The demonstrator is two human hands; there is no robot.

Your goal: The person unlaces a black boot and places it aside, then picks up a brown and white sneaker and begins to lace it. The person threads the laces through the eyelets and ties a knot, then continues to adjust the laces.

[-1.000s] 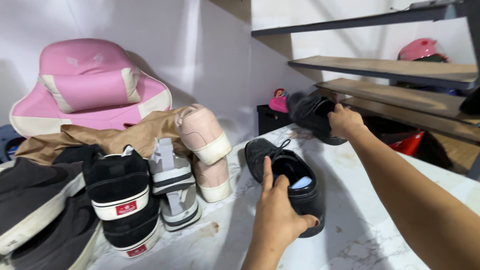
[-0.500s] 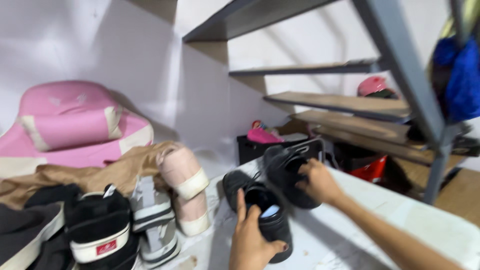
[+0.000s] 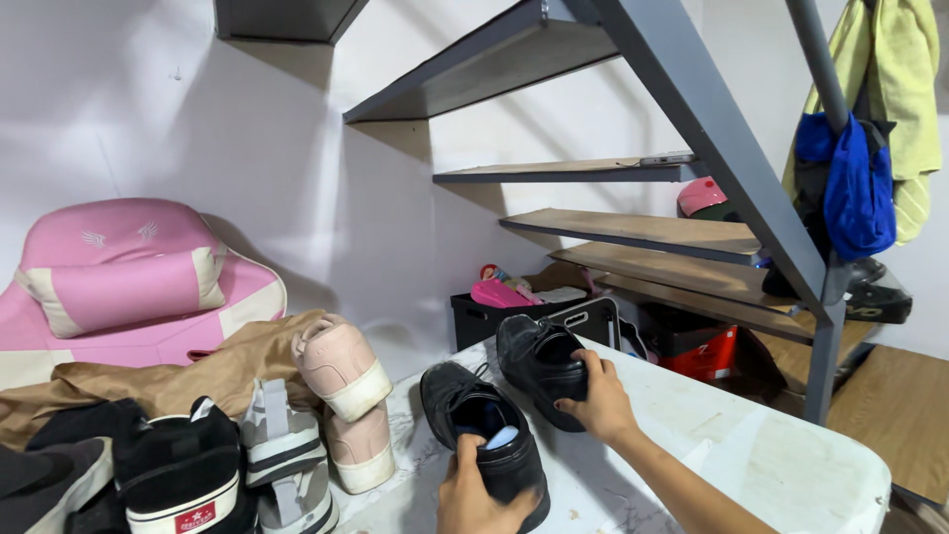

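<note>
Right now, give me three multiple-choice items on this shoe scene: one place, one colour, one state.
1. Where is the right hand?
A. on a stair tread
B. on the farther black shoe
C. on the pink cushion

2. What colour is the upturned pair of sneakers?
A. pale pink
B. green
C. blue

3. The left hand is:
A. empty
B. gripping the nearer black shoe
C. off the table

1 B: fingers curl over its opening.
2 A: pink uppers, cream soles.
3 B: thumb sits inside the heel.

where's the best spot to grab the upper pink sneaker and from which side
Probably by its heel. The upper pink sneaker lies tipped on the lower pink sneaker, its white-soled heel end facing the marble table. Come from the table side, since the brown cloth lies against its far end.
</note>
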